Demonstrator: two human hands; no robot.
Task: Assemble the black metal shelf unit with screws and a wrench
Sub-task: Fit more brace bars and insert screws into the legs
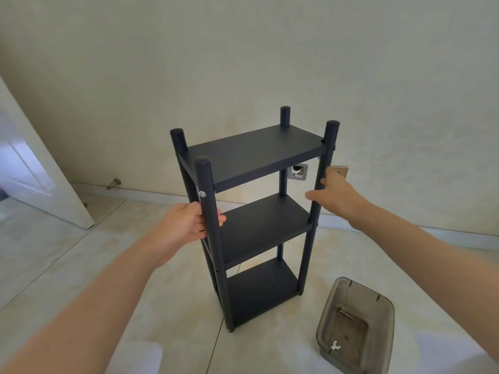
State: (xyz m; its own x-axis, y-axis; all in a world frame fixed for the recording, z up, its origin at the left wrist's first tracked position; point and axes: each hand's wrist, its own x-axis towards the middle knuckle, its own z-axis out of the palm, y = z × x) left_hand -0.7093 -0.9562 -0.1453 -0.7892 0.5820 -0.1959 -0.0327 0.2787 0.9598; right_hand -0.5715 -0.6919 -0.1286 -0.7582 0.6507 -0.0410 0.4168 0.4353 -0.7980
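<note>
The black metal shelf unit stands upright on the tiled floor with three shelves between four round posts. My left hand grips the near left post just below the top shelf, beneath a silver screw head. My right hand lies against the near right post at the same height, fingers extended and relaxed. A small white wrench and a screw lie inside the grey plastic bin on the floor at the lower right.
A pale wall stands close behind the shelf, with an open socket box and a loose cover plate. A white door stands ajar at the left, with a door stop on the skirting.
</note>
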